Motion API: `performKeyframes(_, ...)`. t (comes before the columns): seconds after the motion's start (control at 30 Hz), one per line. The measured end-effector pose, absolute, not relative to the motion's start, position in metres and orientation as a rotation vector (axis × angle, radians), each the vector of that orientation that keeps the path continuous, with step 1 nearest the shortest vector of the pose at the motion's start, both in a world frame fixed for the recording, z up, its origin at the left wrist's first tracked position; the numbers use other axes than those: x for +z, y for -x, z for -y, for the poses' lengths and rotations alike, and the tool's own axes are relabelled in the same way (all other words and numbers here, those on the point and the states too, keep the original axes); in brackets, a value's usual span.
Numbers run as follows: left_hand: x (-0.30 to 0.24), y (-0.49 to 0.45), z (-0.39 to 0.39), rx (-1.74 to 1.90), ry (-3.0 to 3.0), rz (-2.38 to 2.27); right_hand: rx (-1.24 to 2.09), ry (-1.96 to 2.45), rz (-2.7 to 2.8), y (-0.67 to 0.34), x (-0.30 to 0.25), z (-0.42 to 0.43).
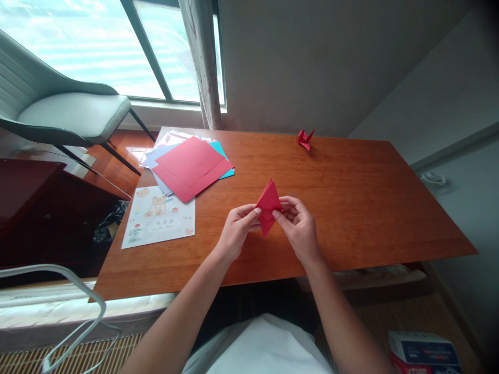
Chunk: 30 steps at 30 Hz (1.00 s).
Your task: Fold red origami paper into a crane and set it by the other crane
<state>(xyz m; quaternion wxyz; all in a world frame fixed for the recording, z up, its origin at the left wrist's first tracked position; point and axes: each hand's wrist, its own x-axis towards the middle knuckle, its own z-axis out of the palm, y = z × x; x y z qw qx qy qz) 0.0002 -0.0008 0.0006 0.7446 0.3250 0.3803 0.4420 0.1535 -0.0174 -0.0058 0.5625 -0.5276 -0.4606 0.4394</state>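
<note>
A folded red paper (pixel 268 202), shaped like a kite with a point up and a point down, is held just above the wooden table (pixel 351 208). My left hand (pixel 237 228) pinches its left side with thumb and fingers. My right hand (pixel 298 223) pinches its right side. Both hands are closed on the paper near the table's middle front.
A finished red paper crane (pixel 305 138) stands at the table's far edge. A stack of coloured sheets (pixel 191 166) with red on top and a printed bear sheet (pixel 158 217) lie at the left. A grey chair (pixel 70 114) stands by the window. A box (pixel 424 353) sits on the floor, lower right.
</note>
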Motion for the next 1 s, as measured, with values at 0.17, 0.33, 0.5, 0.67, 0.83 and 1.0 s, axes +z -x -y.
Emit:
performKeyframes(0.17, 0.0, 0.0, 0.001, 0.974, -0.72, -0.812, 1.064, 1.23, 0.957, -0.15, -0.004, 0.017)
performKeyframes(0.33, 0.002, 0.0, 0.001, 0.975, -0.741, -0.81, 1.084, 1.205, 0.91, -0.148, 0.0, 0.017)
performKeyframes(0.5, 0.007, -0.002, 0.003, 1.006, -0.822, -0.83, 1.072, 1.23, 0.929, -0.151, 0.003, 0.017)
performKeyframes(0.67, 0.012, -0.003, 0.004, 1.079, -0.9, -0.912, 1.077, 1.25, 0.944, -0.153, 0.006, 0.016)
performKeyframes(0.83, 0.01, -0.002, 0.003, 1.072, -0.872, -0.893, 1.061, 1.259, 0.946, -0.152, 0.008, 0.016)
performKeyframes(1.0, 0.008, -0.001, 0.003, 1.066, -0.83, -0.874, 1.061, 1.25, 0.937, -0.151, 0.009, 0.015)
